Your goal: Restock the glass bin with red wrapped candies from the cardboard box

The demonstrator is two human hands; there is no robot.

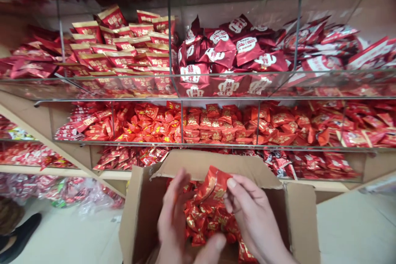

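Packed sweet-coloured shelves (216,146), all reds and maroons
Gold-edged packets (123,45) sit left of maroon ones with white emblems (221,45); down at left, clear plastic bags (74,192) lie near somebody's black shoe (26,233) on the pale floor (349,227).

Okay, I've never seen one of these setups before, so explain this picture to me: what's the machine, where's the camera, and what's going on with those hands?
There is no machine here. These are a person's own bare hands, and the single picture comes from a camera worn on their head, looking forward and down.

The right hand pinches a shiny red packet between thumb and fingers. The left hand is open beside it, a bit blurred. Both are over an open cardboard box with more red packets inside.

Behind the box, shelves hold rows of wrapped packets, mostly red, some printed in gold or white. At the lower left, a dark shoe shows on the pale floor.
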